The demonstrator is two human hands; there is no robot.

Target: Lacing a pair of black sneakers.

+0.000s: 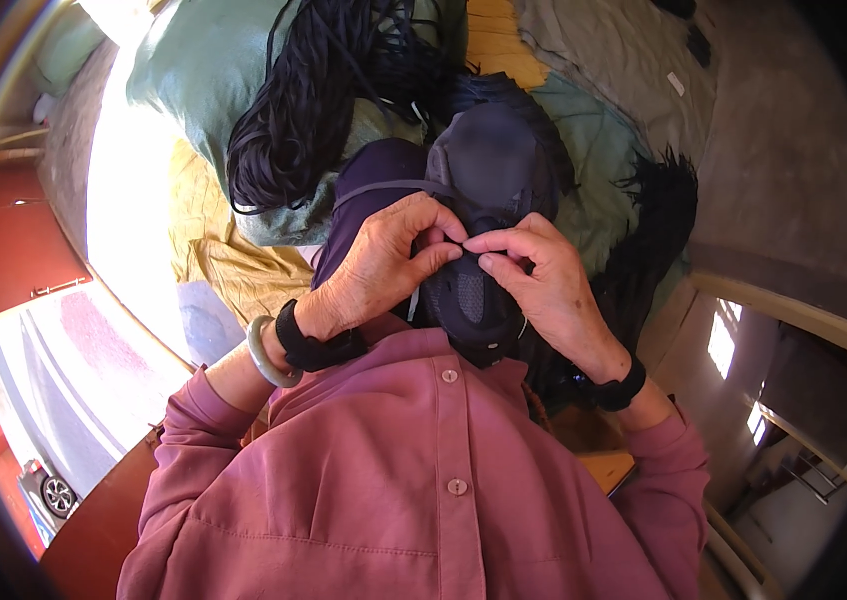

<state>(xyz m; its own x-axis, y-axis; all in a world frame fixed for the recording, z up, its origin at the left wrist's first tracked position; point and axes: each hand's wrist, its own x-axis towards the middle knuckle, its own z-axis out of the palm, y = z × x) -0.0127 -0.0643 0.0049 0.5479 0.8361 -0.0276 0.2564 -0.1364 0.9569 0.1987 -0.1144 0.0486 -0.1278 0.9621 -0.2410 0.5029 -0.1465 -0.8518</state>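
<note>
A person in a pink button-front shirt (pixel 423 480) looks down at a dark navy shoe upper (pixel 488 180) held in front of the chest, its mesh toe end pointing toward the body. The left hand (pixel 383 265) curls over the left side of the shoe upper, thumb and forefinger pinched together at its centre. The right hand (pixel 538 275) meets it from the other side, its fingertips (pixel 478 243) pinched on the same spot, so the two hands touch over the middle of the shoe; what thin thing they grip between them is too small to tell. A grey strap (pixel 383 188) runs across the shoe upper just above the left hand. The left wrist carries a pale green bangle (pixel 265 355) and a black wristband (pixel 308 345); the right wrist carries another black band (pixel 615 385). Beyond the hands lies a heap of cloth: a green sack (pixel 203 80), with a thick bundle of black cords (pixel 313 110) resting on it, over yellow fabric (pixel 218 260). More black fringe (pixel 658 215) lies to the right on teal cloth (pixel 593 150). A grey concrete floor (pixel 783 140) stretches to the upper right, strong sunlight whitens the ground at left, and a wooden edge (pixel 608 465) shows beside the right sleeve.
</note>
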